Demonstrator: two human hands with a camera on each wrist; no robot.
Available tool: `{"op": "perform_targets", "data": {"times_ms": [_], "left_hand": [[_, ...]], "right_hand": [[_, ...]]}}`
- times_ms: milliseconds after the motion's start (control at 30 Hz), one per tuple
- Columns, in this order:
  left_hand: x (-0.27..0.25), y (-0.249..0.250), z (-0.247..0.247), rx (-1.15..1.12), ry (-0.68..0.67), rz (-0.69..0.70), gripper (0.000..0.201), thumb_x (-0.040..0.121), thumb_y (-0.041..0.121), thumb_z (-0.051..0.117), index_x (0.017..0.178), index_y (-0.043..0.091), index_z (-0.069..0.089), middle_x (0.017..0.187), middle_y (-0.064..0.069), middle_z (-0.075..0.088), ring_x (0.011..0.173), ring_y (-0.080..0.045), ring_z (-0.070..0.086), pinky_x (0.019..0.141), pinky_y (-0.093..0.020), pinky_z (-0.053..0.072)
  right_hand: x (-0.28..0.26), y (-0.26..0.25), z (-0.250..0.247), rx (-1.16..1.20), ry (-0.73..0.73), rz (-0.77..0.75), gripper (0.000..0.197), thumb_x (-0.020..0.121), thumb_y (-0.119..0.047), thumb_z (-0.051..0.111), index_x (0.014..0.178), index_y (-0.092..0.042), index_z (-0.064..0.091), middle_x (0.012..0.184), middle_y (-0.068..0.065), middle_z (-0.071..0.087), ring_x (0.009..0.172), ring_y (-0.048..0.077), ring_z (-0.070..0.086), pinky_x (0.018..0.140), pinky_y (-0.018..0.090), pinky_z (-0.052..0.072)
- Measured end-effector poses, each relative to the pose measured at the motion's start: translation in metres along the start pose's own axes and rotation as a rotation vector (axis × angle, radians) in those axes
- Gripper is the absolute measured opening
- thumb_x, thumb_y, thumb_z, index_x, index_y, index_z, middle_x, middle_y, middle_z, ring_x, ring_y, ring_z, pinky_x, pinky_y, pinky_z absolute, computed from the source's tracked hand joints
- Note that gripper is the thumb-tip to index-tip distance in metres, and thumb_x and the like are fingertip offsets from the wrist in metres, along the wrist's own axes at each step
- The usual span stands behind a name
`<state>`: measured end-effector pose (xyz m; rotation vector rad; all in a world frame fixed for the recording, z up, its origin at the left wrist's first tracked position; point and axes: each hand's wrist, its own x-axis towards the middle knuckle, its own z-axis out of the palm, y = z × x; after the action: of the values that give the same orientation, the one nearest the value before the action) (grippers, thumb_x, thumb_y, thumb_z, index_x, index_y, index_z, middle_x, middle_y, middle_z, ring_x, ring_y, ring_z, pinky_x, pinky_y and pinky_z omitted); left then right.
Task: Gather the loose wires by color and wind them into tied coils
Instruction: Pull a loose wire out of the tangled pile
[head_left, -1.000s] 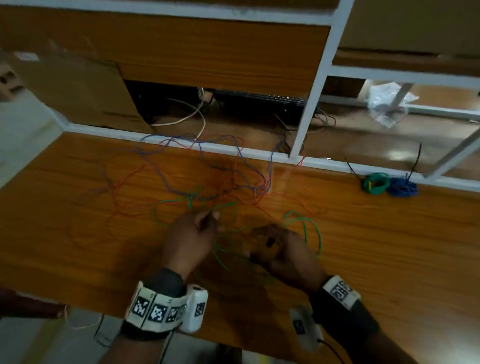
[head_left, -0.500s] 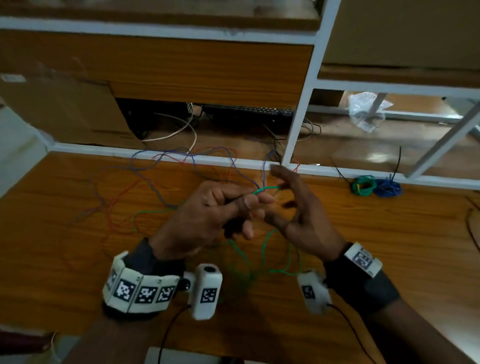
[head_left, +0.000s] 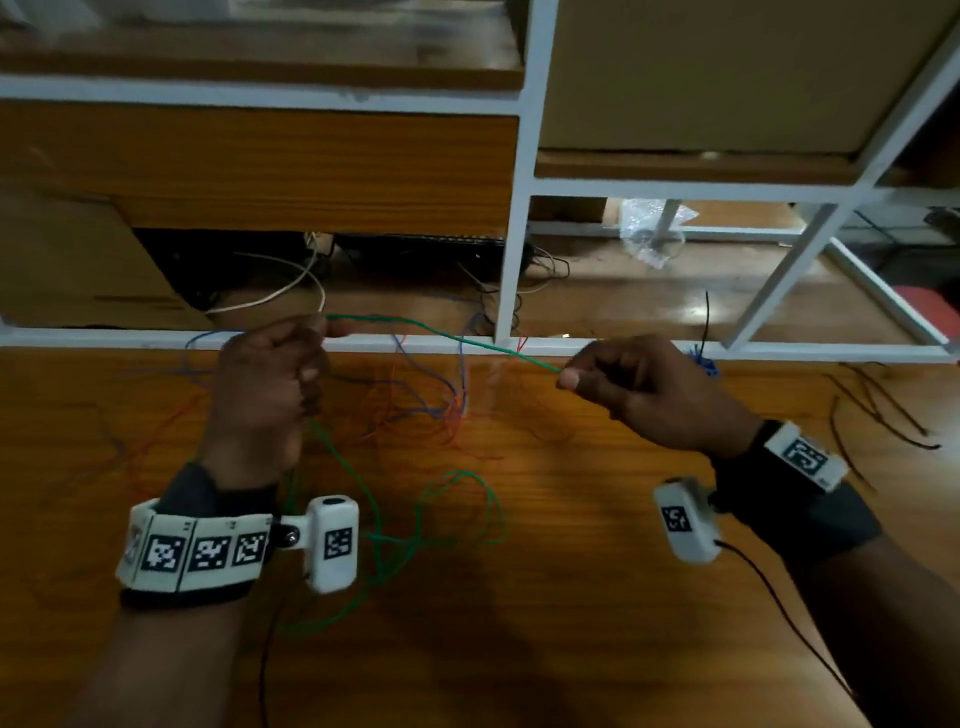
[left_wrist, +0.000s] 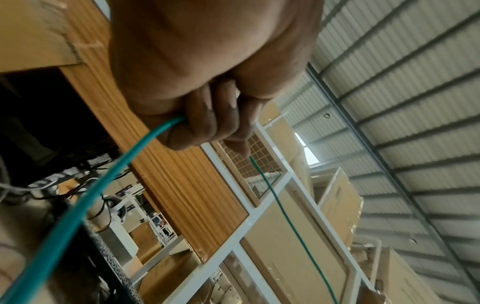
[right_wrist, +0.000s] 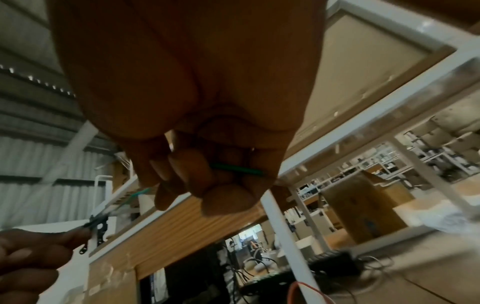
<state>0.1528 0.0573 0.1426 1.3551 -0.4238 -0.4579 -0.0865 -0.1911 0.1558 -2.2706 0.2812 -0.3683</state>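
Fingers (head_left: 306, 374) of the left hand (head_left: 262, 395) curl around a green wire (head_left: 441, 335), while the right hand (head_left: 649, 395) pinches its end between thumb and fingertips. Both hands are raised above the tabletop (head_left: 597, 597), well apart. Between them the wire runs nearly straight, left to right, dipping toward the right hand; its slack trails in loops on the tabletop.

blue coil (head_left: 702, 359) mostly hidden behind right hand (head_left: 649, 395).

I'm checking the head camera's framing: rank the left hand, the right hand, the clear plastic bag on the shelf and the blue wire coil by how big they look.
1. left hand and right hand: alike, and nearest the camera.
2. plastic bag, farther away.
3. blue wire coil, mostly hidden behind the right hand.
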Motion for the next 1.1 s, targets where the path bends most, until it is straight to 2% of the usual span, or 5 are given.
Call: {"op": "perform_targets", "data": {"times_ms": [267,500,600,733,1100], "left_hand": [[-0.012,-0.027,0.014,0.053,0.03,-0.048,0.02,0.094,0.021,0.062,0.08,0.022,0.077,0.05,0.007,0.033,0.042,-0.008,0.021,0.052,-0.031,0.01],[-0.067,-0.04,0.1,0.565,-0.557,0.133,0.019,0.097,0.013,0.062,0.089,0.011,0.079,0.051,0.019,0.054,0.048,0.002,0.043,0.049,-0.013,0.032],[-0.071,-0.051,0.121,0.557,-0.61,0.171,0.019,0.096,0.01,0.063,0.087,0.004,0.078,0.053,0.018,0.056,0.05,0.003,0.047,0.053,-0.013,0.034],[-0.067,-0.048,0.114,0.416,-0.566,0.04,0.01,0.093,0.011,0.067,0.092,0.004,0.074,0.062,0.007,0.061,0.057,-0.003,0.054,0.055,-0.016,0.041],[-0.067,-0.076,0.022,0.655,-0.202,-0.109,0.013,0.086,0.016,0.075,0.074,0.02,0.078,0.064,0.007,0.071,0.059,-0.001,0.062,0.054,-0.016,0.045]], "right_hand": [[-0.06,0.051,-0.024,0.009,-0.034,0.192,0.036,0.094,-0.049,0.06,0.089,-0.016,0.076,0.059,-0.001,0.058,0.053,0.009,0.053,0.051,0.028,0.041],[-0.079,0.045,-0.006,-0.27,-0.134,0.167,0.083,0.082,-0.07,0.064,0.154,-0.035,0.041,0.15,-0.02,0.044,0.133,-0.002,0.042,0.104,0.025,0.041],[-0.065,0.019,0.024,-0.079,-0.131,-0.016,0.049,0.098,-0.042,0.068,0.143,-0.025,0.058,0.128,-0.024,0.064,0.109,-0.015,0.06,0.084,0.01,0.049],[-0.058,0.022,0.024,0.01,0.043,-0.002,0.013,0.103,-0.018,0.063,0.108,-0.021,0.074,0.079,-0.005,0.074,0.069,0.01,0.07,0.061,0.043,0.056],[-0.09,0.071,-0.09,-0.268,0.444,0.335,0.013,0.101,-0.022,0.06,0.095,-0.022,0.071,0.085,-0.001,0.071,0.074,0.014,0.066,0.068,0.035,0.053]]}}
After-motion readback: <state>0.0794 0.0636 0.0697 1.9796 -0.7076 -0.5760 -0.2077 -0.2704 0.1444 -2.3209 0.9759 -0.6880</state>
